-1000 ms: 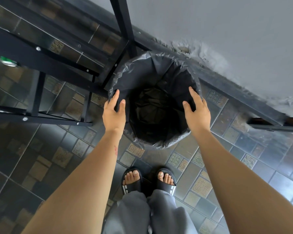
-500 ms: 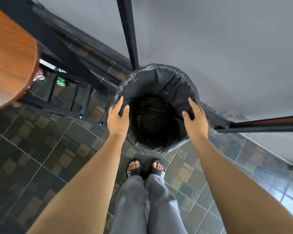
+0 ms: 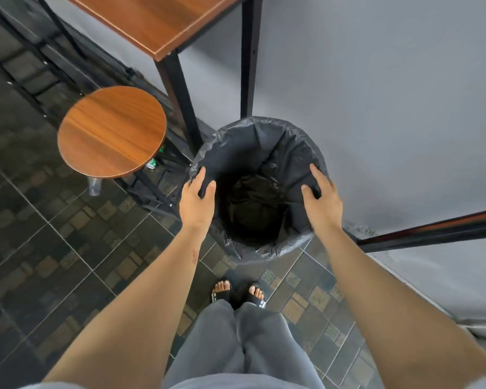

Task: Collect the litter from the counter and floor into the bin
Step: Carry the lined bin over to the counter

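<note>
Left first: clear cup (image 3: 93, 186) lying on the floor just beside the stool (image 3: 111, 131). Green can (image 3: 151, 164) is further under the seat, by the legs. That's all the litter I can see. Only a corner of the counter (image 3: 157, 21) is in shot and it's bare; can't tell about the rest.

Left grip (image 3: 197, 202) is clamped on the rim of the bin (image 3: 260, 127), thumb inside the liner, fingers over the outside. The bin looks to be standing on the floor in the corner, close to the counter legs and the wall (image 3: 390, 108), just ahead of your feet. It looks empty apart from the liner, but the bottom is dark. Right grip (image 3: 323, 200) holds the opposite side the same way, thumb in, fingers laid along the rim.

My read: you're about to shift the bin toward the litter. Suggestions:
- Pinch the rim and liner together, not the liner alone. It's loose plastic and could slip off or tear.
- Lift straight up and level, both sides at once. Clear the counter legs before swinging left.
- Set it down near the cup, out from under the stool, so the mouth is open from above.
- Free one side for the cup first, then the can. The can needs a reach between the stool legs.
</note>
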`<state>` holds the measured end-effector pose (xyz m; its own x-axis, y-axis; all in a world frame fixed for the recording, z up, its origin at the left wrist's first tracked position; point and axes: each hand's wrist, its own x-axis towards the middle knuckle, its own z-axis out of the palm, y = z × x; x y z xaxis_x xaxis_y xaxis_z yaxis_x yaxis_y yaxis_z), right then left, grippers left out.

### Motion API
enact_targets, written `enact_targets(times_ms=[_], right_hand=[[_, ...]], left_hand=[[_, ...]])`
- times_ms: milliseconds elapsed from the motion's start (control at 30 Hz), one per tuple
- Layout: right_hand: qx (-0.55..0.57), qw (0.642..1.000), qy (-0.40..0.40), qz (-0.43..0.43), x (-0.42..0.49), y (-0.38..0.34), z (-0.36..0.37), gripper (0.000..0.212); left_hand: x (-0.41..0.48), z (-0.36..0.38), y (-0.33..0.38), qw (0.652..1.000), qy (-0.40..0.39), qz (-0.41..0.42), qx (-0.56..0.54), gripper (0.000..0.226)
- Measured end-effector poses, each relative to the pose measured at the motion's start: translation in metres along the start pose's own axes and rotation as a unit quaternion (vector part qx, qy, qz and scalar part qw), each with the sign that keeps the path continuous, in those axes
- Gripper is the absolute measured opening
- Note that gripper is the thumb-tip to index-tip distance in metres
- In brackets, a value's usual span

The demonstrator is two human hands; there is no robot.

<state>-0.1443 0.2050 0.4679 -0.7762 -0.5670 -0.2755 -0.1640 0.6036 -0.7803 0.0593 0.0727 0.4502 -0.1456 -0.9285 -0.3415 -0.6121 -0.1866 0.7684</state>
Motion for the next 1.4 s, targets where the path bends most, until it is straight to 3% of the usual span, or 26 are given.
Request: enact_targets(times_ms=[500, 1033, 1400], right_hand=[[0.000, 0.994, -0.064, -0.093, -0.095, -0.065, 0.044, 0.050], [0.023, 0.971, -0.161, -0.174, -0.243, -0.158, 0.239, 0.050], [0.043, 0.944, -0.232, -0.232, -0.231, -0.263, 0.373, 0.050]], left_hand=[[-0.056, -0.131, -0.044, 0.987, 0.101, 0.020, -0.124, 0.043], [-0.066, -0.363, -0.187, 0.968, 0.194, -0.009, -0.162, 0.043], [0.017, -0.479, -0.217, 0.945, 0.272, -0.011, -0.181, 0.042]])
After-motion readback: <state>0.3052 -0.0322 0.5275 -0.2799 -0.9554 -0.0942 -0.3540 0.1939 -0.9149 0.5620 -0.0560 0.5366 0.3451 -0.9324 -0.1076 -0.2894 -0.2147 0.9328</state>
